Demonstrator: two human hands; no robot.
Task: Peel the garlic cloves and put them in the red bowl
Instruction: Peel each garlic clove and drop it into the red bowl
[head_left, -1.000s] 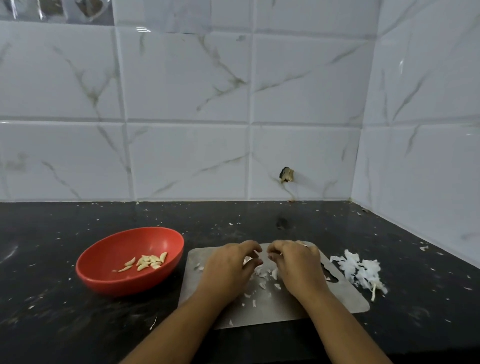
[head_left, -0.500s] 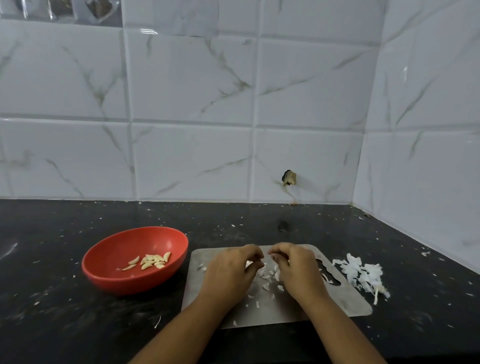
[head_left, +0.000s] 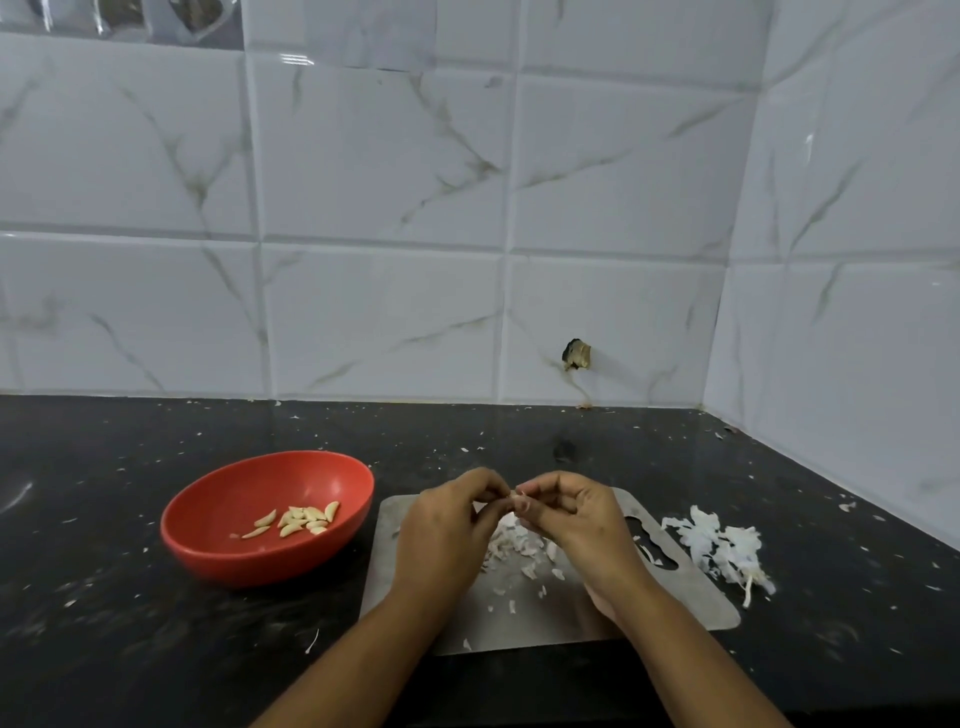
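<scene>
Left hand (head_left: 447, 530) and right hand (head_left: 576, 519) pinch 1 garlic clove (head_left: 518, 502) between curled fingertips (head_left: 488, 480) above the board (head_left: 691, 608); red bowl (head_left: 249, 564) lies left (left hand nearer).

A black speckled stone counter (head_left: 130, 597) is filling the near half. A flat grey metal board (head_left: 691, 597) is lying on it, right of centre, and a pile of white papery skins (head_left: 722, 551) is lying just beside its right edge. White marble-patterned wall tiles (head_left: 384, 171) are rising behind, one showing a small dark hole (head_left: 575, 355).
</scene>
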